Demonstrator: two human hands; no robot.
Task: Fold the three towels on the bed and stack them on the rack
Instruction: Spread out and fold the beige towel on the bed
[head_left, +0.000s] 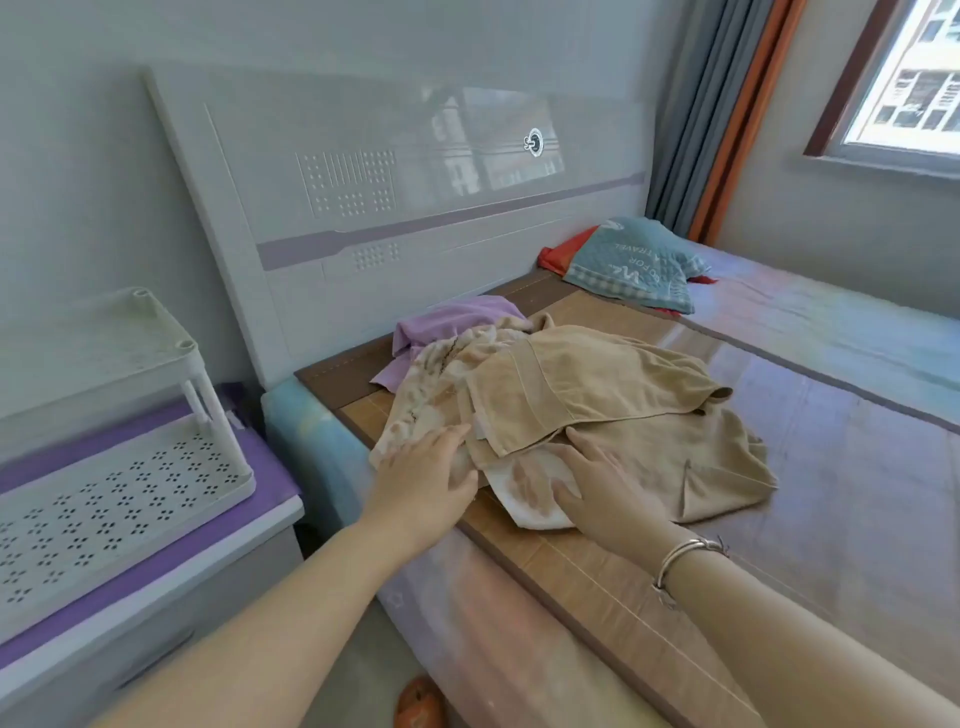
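Observation:
Three towels lie in a loose heap near the bed's head end. A tan towel is on top, a cream patterned towel lies under it, and a purple towel sits behind, partly covered. My left hand rests flat with straight fingers on the cream towel's left edge. My right hand lies flat on the cream towel's near corner, beside the tan towel's edge. The white perforated rack stands at the left on a purple-topped cabinet, with nothing on its lower shelf.
A bamboo mat covers the bed. A blue pillow over red cloth lies at the far head end. The white headboard stands behind the towels. An orange slipper lies on the floor between bed and cabinet.

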